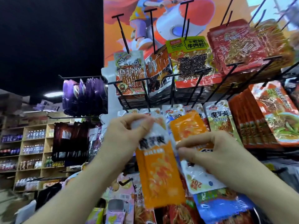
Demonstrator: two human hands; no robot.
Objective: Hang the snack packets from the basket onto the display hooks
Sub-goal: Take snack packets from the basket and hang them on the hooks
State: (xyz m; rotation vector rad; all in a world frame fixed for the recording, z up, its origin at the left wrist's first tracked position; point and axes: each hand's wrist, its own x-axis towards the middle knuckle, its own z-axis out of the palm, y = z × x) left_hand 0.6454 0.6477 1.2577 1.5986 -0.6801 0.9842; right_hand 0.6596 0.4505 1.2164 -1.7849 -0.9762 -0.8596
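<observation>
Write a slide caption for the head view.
Left hand and right hand hold snack packets before black display hooks.

A blurred orange, white-topped snack packet (pixel 159 173) tilts near upright mid-frame below black display hooks (pixel 225 83), white-and-blue packets (pixel 202 180) just right.

Jutting hooks (pixel 145 94) — crowded packets (pixel 189 126) behind

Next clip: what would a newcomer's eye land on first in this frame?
Two hands at centre: the left hand pinches the top of an orange packet, and the right hand grips a white packet beside it. Behind them, black hooks crowded with snack packs rise across a bright orange poster at the top.
</observation>
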